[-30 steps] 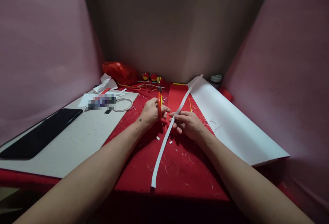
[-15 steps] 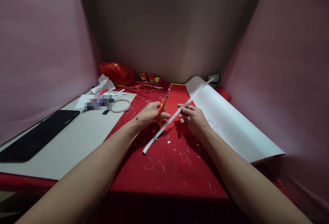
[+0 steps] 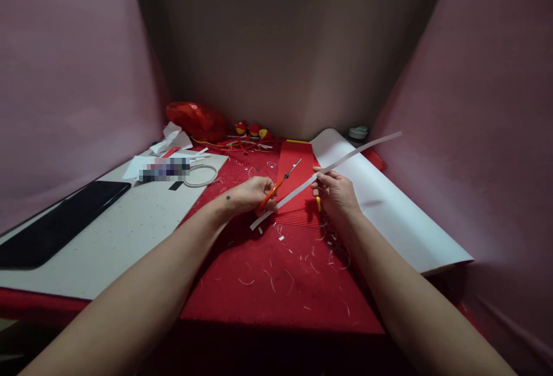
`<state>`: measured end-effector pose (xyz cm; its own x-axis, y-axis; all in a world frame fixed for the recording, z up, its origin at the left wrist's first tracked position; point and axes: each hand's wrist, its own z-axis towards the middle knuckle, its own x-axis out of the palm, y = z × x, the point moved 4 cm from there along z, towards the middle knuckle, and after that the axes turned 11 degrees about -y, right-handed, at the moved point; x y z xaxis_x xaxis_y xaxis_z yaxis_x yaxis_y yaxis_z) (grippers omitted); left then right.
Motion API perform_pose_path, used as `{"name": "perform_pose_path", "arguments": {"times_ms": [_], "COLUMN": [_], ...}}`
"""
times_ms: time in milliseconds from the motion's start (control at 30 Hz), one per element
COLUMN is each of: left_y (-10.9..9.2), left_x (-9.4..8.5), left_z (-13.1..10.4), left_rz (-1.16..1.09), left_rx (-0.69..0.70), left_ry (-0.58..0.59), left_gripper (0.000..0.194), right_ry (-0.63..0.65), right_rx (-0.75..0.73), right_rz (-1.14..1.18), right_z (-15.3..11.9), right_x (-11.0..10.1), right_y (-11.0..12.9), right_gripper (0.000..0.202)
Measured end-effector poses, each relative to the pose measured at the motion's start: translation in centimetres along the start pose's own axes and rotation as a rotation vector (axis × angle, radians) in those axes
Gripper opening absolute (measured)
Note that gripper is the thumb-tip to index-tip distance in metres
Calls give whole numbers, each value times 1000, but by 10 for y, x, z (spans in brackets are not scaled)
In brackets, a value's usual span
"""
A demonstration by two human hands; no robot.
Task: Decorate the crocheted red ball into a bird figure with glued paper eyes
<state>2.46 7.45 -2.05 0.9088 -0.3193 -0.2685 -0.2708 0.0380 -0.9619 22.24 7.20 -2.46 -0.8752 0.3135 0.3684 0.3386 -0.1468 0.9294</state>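
In my left hand (image 3: 254, 194) is a pair of orange-handled scissors (image 3: 273, 192), its blades pointing up and away to the right. My right hand (image 3: 337, 190) pinches a long white paper strip (image 3: 298, 190) near its middle. One end of the strip slants down past the scissors' handles, close to my left fingers; the other rises to the right over the large white sheet. Beneath both hands lies a red ridged sheet (image 3: 297, 163) on the red cloth (image 3: 259, 301). Whether the left fingers touch the strip, I cannot tell.
At left a pale board (image 3: 129, 238) bears a black phone-like slab (image 3: 64, 220), a blurred-out item and a ring (image 3: 201, 175). A curled white sheet (image 3: 389, 209) covers the right side. Small red-and-yellow figures (image 3: 254, 130) and a red bag (image 3: 196, 120) stand behind. Paper scraps litter the cloth.
My right hand has moved slightly right with the strip, which lies flatter and reaches farther right. The scissors in my left hand have tilted from nearly upright toward the right.
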Motion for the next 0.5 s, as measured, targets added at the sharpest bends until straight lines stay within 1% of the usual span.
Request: {"name": "perform_pose_path", "arguments": {"times_ms": [133,233,367,500], "left_y": [4,3,0,-4], "left_x": [-2,-3,0,2], "left_z": [3,3,1,1], "left_rz": [23,24,30,49], "left_rx": [6,20,22,7], "left_ry": [-19,-53,-80,-81], "left_gripper": [22,23,21,22], "right_ry": [0,24,136,250], "right_rx": [22,60,179,286], "right_rz": [18,16,-40,-110], "right_z": [3,0,-12,-24], "right_x": [-2,1,12,21], "right_y": [0,-1,-13,-27], "right_gripper": [18,21,23,18]}}
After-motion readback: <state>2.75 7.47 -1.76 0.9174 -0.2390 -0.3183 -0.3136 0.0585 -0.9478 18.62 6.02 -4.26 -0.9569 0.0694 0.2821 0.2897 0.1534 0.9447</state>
